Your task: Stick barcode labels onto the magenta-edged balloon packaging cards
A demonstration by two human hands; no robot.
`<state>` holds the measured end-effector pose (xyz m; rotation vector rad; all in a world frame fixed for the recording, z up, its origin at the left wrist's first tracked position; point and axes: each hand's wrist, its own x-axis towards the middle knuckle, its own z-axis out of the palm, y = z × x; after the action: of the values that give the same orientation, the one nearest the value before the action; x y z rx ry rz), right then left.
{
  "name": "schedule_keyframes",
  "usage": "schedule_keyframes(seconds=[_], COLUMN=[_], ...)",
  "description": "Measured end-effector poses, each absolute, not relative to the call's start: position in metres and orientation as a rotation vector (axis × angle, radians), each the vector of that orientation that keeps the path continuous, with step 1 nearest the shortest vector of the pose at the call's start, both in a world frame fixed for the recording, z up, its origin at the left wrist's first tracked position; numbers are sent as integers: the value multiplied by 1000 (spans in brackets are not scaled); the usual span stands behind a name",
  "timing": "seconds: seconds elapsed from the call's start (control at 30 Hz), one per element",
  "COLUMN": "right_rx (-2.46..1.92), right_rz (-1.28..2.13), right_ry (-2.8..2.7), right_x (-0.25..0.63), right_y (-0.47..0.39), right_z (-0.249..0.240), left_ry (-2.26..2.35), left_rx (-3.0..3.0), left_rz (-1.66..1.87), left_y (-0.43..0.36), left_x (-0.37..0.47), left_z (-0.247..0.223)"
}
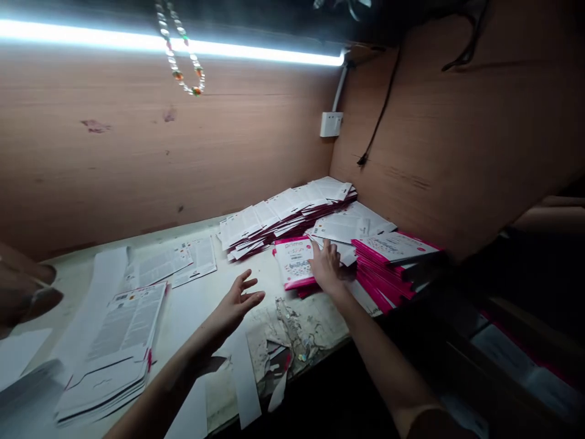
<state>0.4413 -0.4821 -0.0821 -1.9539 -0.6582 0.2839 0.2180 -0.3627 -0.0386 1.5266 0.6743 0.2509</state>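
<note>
My right hand [326,266] is at the right edge of a pink-and-white printed packet [295,263], its thumb over the top face and its fingers curled at the edge. This packet lies on the table with more pink-edged ones partly showing beneath it. My left hand [240,297] hangs above the table to the left, fingers apart and holding nothing. To the right of my right hand leans a stack of pink-edged packets [388,271]. Behind it, a long fanned row of white printed packets [283,213] runs towards the corner.
A pile of flat printed sheets [121,332] lies at the left, with loose printed sheets [194,262] behind. White paper strips [245,381] and torn scraps [276,356] lie near the front edge. A beaded string [196,90] hangs before the lamp tube [256,52].
</note>
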Motion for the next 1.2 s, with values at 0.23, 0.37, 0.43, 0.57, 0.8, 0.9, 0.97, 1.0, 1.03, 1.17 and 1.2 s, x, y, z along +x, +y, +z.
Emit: schedule_keyframes(seconds=[0.23, 0.37, 0.43, 0.57, 0.8, 0.9, 0.97, 1.0, 1.03, 1.17, 1.2], right_rx=[-2546, -2620, -2607, -2305, -1893, -1843, -1857, -1864, -1866, -1834, -1824], right_rz=[134, 30, -18, -94, 156, 245, 280, 279, 264, 129, 96], right_ry=[-1436, -1558, -1554, -1791, -2354, -2452, -2443, -2419, -2385, -2190, -2136], right_x=[402, 419, 420, 386, 300, 283, 278, 277, 276, 279, 281], right_y=[-472, -480, -474, -429, -263, -198, -170, -162, -156, -155, -158], right_z=[-125, -137, -134, -119, -98, -95, -95, -96, -98, -96, -92], left_ry=[810, 879, 895, 837, 742, 749, 755, 763, 778, 848, 848], left_rx=[1947, 2150, 2185, 2113, 1963, 1914, 1884, 1864, 1836, 1722, 1707], left_rz=[238, 212, 204, 266, 489, 510, 524, 525, 525, 541, 555], left_y=[-337, -330, -331, -341, -371, -378, -376, -374, -371, -361, -359], left_x=[143, 91, 79, 84, 79, 55, 38, 31, 26, 21, 24], left_z=[-60, -80, -88, -91, -74, -75, -77, -78, -78, -79, -78])
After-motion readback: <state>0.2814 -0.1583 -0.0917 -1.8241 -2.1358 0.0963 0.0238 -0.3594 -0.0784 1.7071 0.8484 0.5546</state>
